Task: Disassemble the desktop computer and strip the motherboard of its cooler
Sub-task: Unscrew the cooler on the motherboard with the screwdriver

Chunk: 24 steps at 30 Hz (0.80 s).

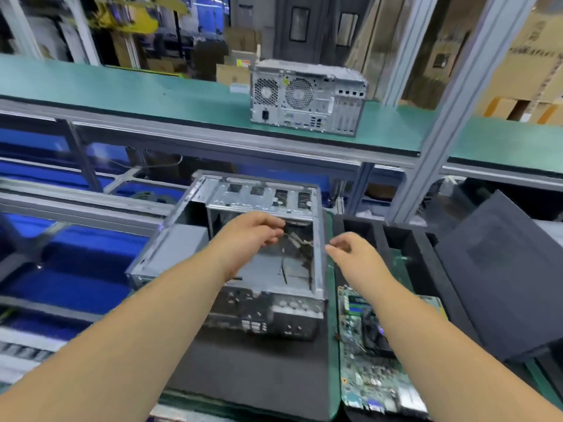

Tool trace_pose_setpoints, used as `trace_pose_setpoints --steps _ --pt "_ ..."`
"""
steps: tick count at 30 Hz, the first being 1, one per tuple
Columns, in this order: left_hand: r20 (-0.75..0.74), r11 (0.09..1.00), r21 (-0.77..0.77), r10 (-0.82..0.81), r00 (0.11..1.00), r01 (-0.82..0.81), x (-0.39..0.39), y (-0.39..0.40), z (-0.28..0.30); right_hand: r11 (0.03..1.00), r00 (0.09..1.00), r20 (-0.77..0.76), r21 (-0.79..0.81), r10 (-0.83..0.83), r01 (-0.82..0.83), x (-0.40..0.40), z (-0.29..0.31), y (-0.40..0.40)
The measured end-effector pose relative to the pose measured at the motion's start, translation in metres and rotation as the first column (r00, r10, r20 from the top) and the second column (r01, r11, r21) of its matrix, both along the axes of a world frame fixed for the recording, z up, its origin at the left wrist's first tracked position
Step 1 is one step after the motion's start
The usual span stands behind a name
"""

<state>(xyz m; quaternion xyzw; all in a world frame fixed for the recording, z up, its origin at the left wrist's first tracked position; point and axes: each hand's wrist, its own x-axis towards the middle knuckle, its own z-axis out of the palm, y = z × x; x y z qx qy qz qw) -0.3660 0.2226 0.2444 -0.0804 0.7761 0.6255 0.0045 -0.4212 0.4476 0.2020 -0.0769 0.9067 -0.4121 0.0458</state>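
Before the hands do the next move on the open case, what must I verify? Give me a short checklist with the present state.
1. Green motherboard is out of the open grey metal computer case: ok.
2. Black cooler is off the motherboard: not ok, it still sits on it.
3. Case is free of loose cables: not ok.
4. Left hand holds nothing: cannot tell, fingers curl near the cables.
5. Right hand holds nothing: ok.
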Motion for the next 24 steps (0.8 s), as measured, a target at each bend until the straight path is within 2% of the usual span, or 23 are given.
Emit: trace_pose_setpoints --steps 3,9,12,14,16,17,20,22,24 --pt "-0.082 0.992 -0.087 0.089 0.993 -0.096 -0.014 -0.053 -0.007 0.992 0.984 0.137 -0.049 -0.110 0.118 -0.025 -0.003 -0.032" --pt "-0.118 0.966 -0.120 0.213 0.970 -0.227 -0.045 -0.125 -0.032 0.951 0.886 0.383 -0.056 -0.260 0.304 -0.066 -0.013 -0.063" --pt "-0.122 0.916 -0.286 0.256 0.959 -0.281 -0.061 -0.153 -0.042 0.943 0.850 0.423 0.033 -0.314 0.332 -0.083 -0.014 -0.072" --pt "-0.116 0.820 -0.454 0.333 0.936 -0.348 -0.071 -0.171 -0.045 0.937 0.822 0.452 0.126 -0.347 0.326 -0.094 -0.014 -0.077" --pt "-0.027 0.742 -0.574 0.405 0.914 -0.346 -0.079 -0.185 -0.047 0.931 0.800 0.477 0.213 -0.364 0.297 -0.103 -0.014 -0.081" --pt "0.069 0.744 -0.597 0.421 0.905 -0.300 -0.082 -0.189 -0.047 0.929 0.798 0.481 0.258 -0.363 0.266 -0.107 -0.012 -0.084" --pt "0.396 0.813 -0.570 0.397 0.828 -0.117 -0.092 -0.196 -0.046 0.926 0.814 0.501 0.363 -0.292 0.108 -0.118 -0.011 -0.092" --pt "0.490 0.875 -0.479 0.336 0.804 -0.073 -0.097 -0.198 -0.048 0.901 0.797 0.524 0.429 -0.298 0.055 -0.123 -0.012 -0.096" --pt "0.501 0.885 -0.465 0.293 0.814 -0.032 -0.103 -0.200 -0.051 0.845 0.796 0.498 0.534 -0.344 0.031 -0.127 -0.016 -0.097"
